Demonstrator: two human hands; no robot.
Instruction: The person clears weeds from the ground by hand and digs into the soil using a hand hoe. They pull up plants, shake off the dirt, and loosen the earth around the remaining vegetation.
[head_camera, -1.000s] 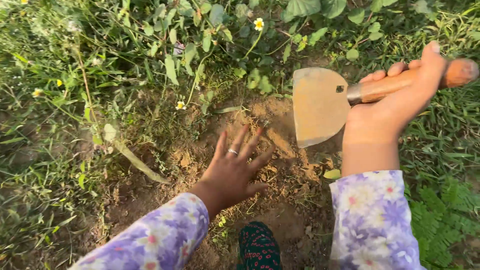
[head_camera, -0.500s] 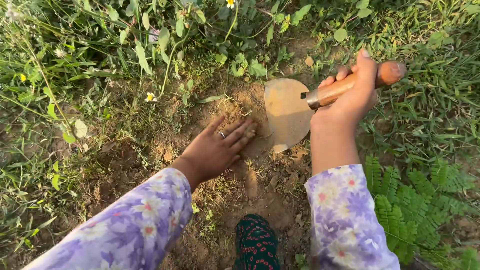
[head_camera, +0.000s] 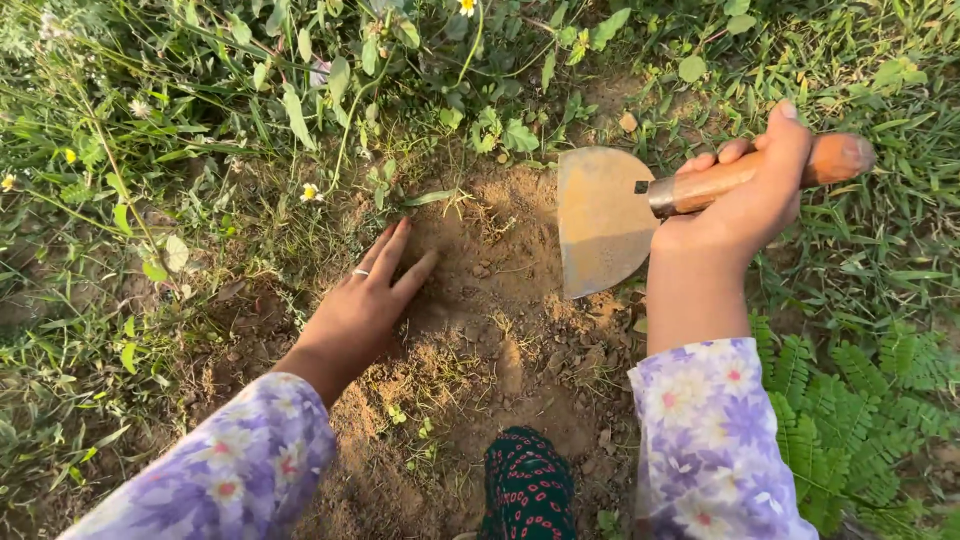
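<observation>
My right hand (head_camera: 738, 210) grips the wooden handle (head_camera: 760, 172) of a small hand hoe. Its broad rounded metal blade (head_camera: 601, 218) hangs just above the bare brown soil patch (head_camera: 500, 300). My left hand (head_camera: 368, 298), with a ring on one finger, lies flat on the soil at the patch's left edge, fingers together and pointing up toward the weeds. It holds nothing. Both arms wear purple flowered sleeves.
Dense green weeds with small white and yellow flowers (head_camera: 311, 191) ring the patch at the top and left. Fern fronds (head_camera: 850, 400) grow at the lower right. A dark patterned foot or cloth (head_camera: 527, 490) shows at the bottom centre.
My left hand has slid left across the soil, away from the blade, to the patch's edge. My right hand with the hoe has shifted slightly right and the blade has lifted off the soil.
</observation>
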